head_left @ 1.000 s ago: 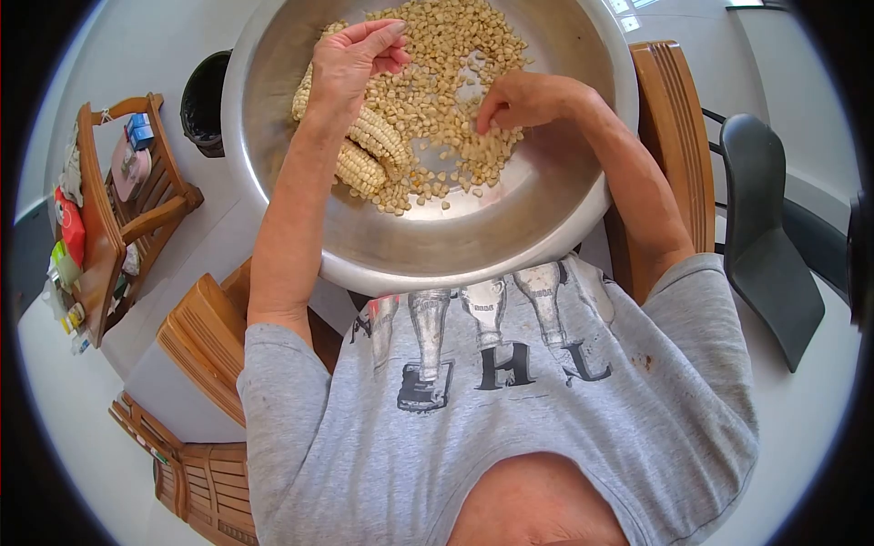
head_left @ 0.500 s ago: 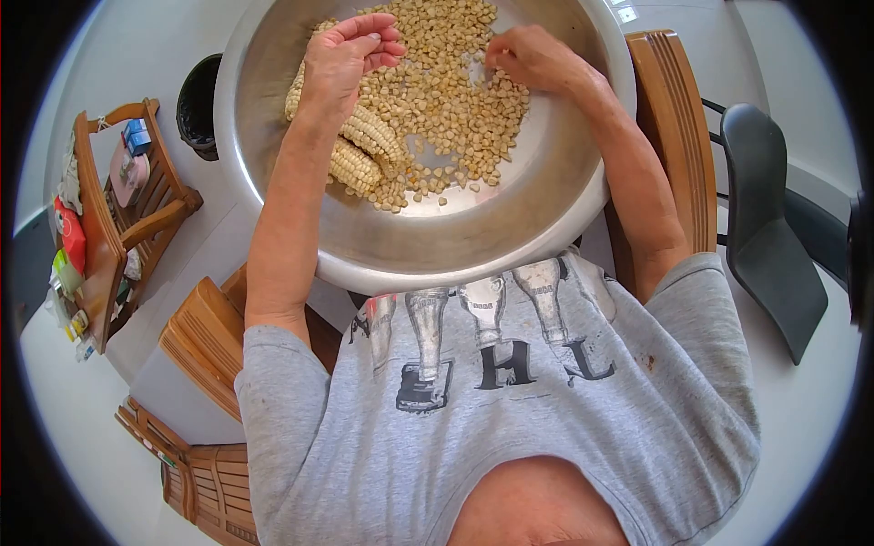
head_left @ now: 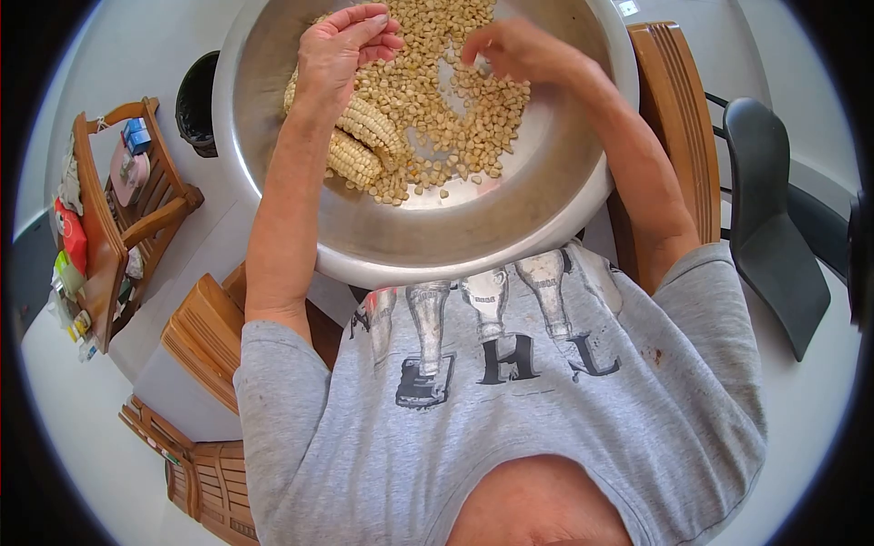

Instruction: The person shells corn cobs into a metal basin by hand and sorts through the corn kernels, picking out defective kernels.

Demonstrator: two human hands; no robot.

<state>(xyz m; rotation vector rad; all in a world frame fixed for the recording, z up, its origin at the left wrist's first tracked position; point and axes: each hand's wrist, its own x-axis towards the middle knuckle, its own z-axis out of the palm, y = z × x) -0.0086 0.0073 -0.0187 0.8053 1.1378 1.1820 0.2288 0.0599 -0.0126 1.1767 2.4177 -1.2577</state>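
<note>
A wide metal basin holds a spread of loose pale corn kernels. Two corn cobs with kernels still on them lie at the basin's left side, partly behind my left forearm. Above that side, my left hand is raised palm inward, its thumb pressed to the curled fingers; whatever is pinched there is too small to make out. My right hand hovers over the kernels at the upper right, slightly blurred, with fingers loosely bent and apart and nothing visible in them.
Wooden chair arms flank the basin, one at right and one at lower left. A black bin stands left of the basin. Farther left is a wooden stand with packages. A dark grey chair is at far right.
My right hand has moved left and slightly up across the kernels, its fingers loosening. My left hand has shifted slightly up and left, keeping its pinch. The kernels show little change.
</note>
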